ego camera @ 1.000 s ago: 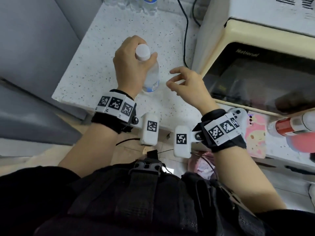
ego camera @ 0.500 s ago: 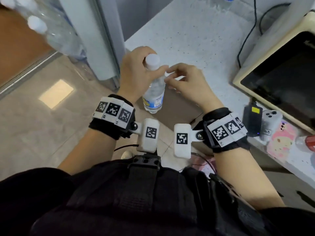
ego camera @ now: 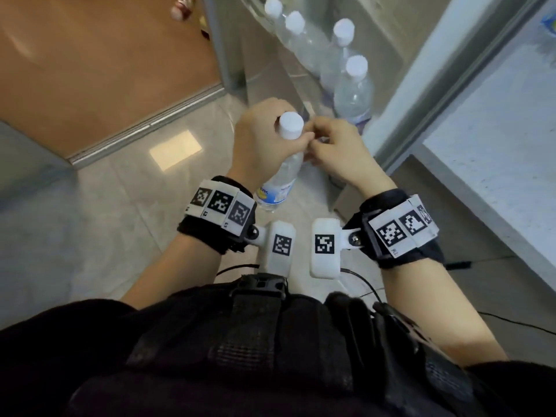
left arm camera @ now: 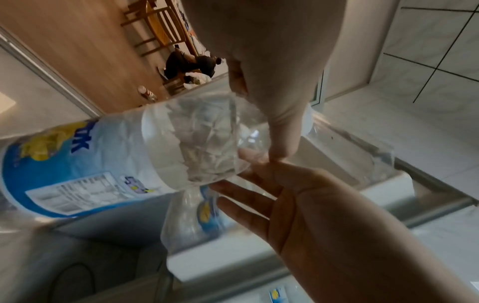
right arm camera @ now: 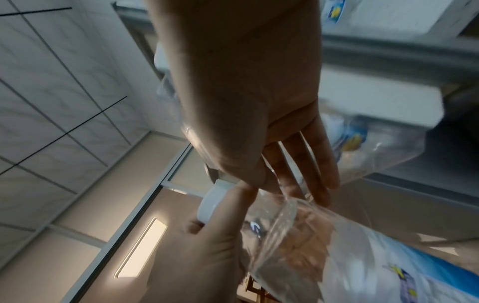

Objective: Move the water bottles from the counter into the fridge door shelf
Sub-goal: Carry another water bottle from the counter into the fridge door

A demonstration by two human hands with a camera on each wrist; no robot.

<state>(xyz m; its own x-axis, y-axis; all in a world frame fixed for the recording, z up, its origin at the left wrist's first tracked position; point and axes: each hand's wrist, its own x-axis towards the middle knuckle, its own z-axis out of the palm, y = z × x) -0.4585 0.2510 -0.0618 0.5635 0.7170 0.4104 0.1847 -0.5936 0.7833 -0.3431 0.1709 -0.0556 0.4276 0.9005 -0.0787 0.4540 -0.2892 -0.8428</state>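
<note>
The left hand [ego camera: 264,139] is curled round the neck and shoulder of a clear water bottle [ego camera: 282,173], just under its white cap [ego camera: 290,125], and holds it upright in the air, in front of the fridge door shelf and not yet in it. The right hand [ego camera: 340,149] lies against the bottle's other side, fingers [left arm camera: 249,192] nearly straight and touching the shoulder, steadying it without closing round it. Just beyond the hands, the fridge door shelf [ego camera: 307,106] already carries a row of the same capped bottles [ego camera: 353,91]; off to the right of the shelf is the speckled counter [ego camera: 493,121]. The bottle looks full, so likely fairly heavy for its size, with thin walls that give under a squeeze and a smooth, possibly slippery label [left arm camera: 67,164]. The stiffer neck below the cap seems the surest hold, with the second hand guiding the body down into the shelf.
</note>
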